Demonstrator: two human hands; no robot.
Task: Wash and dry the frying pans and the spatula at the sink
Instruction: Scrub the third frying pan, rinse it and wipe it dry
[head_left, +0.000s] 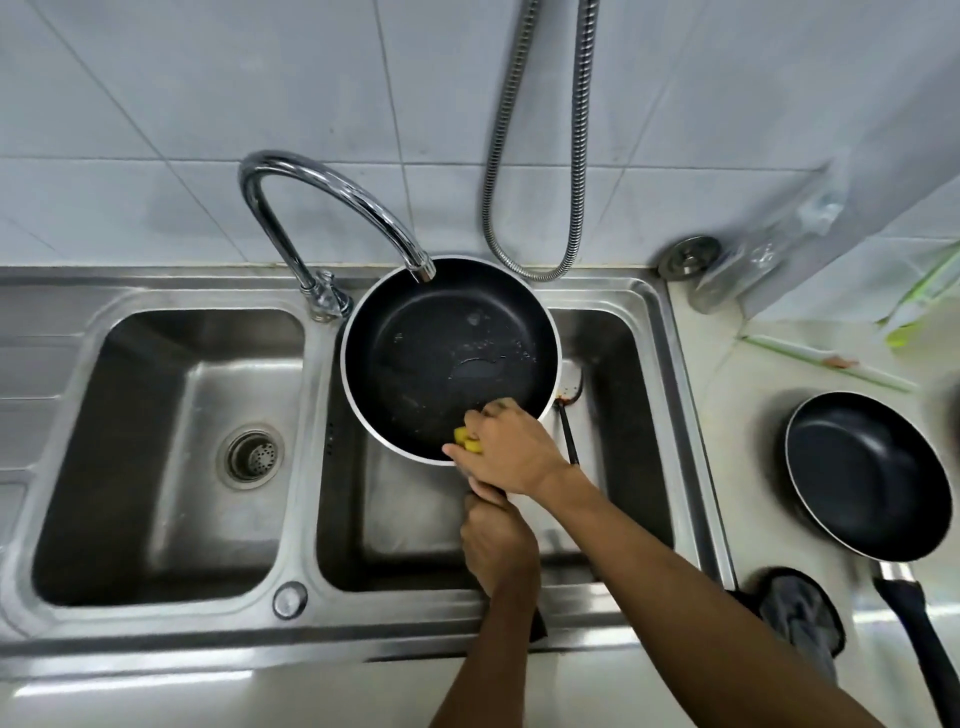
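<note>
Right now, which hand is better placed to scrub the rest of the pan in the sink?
Right hand: it holds the yellow sponge on the near rim of the frying pan, and the left hand grips its handle.

curved chrome faucet (291, 158), metal hose (497, 156) against tiled wall (156, 104), drain stopper (690, 255) on counter (753, 374)

The pale counter (737, 467) bears 1 frying pan (867, 473), a grey cloth (800, 618) and, seemingly, clear plastic wrapping (737, 280).

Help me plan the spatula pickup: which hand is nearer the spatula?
Right. The right hand, holding the sponge, is beside the spatula handle; the left hand grips the pan by its handle, lower down.
</note>
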